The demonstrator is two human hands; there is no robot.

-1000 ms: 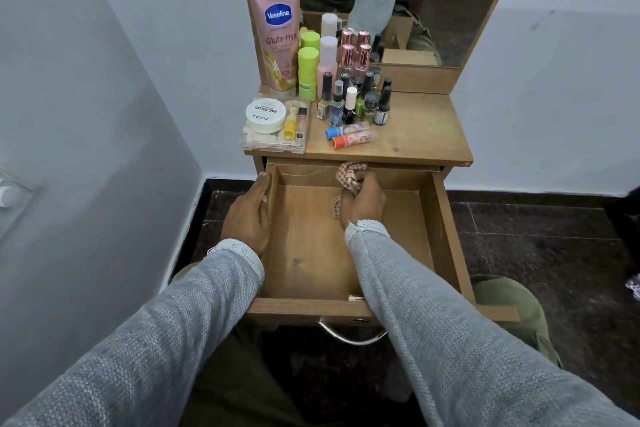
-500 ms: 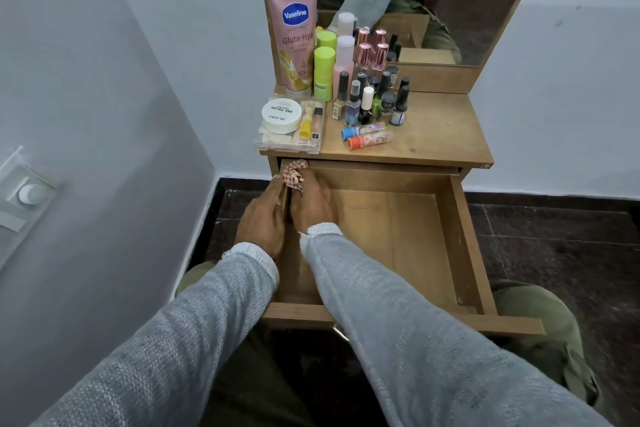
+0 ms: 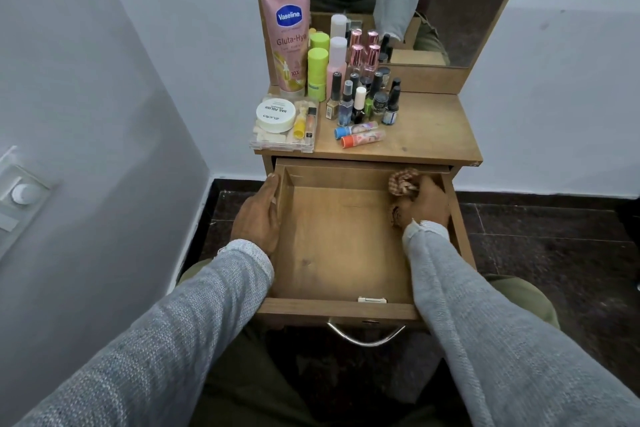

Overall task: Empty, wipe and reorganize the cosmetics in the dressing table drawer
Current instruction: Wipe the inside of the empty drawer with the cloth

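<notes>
Head view looks down on the drawer (image 3: 341, 246), pulled out of the dressing table (image 3: 426, 135), its wooden floor bare apart from a small pale catch at the front edge. At the drawer's far right corner the right hand (image 3: 427, 206) has its fingers curled round a bunched checked cloth (image 3: 403, 184), pressing it against the back wall; a bit of the cloth also shows under the wrist. The left hand (image 3: 258, 215) lies flat against the outside of the drawer's left wall, fingers straight and close together, fingertips reaching the far end of that wall. Both arms are in grey knitted sleeves.

Above the drawer, on the tabletop, the cosmetics stand crowded on the left half. A pink Vaseline tube (image 3: 287, 45) leans upright at the back left, against the mirror (image 3: 450, 10) frame. Just right of it stands a green bottle (image 3: 317, 74), then a white-capped pink one, then a cluster of small nail polish bottles (image 3: 363, 100). At the front left corner sits a clear box (image 3: 282, 139) with a round white tub (image 3: 276, 114) on top. Right of the box, two small tubes (image 3: 362, 135) lie on their sides, one blue-capped, one orange-capped. A metal handle (image 3: 365, 336) hangs below the drawer front.
</notes>
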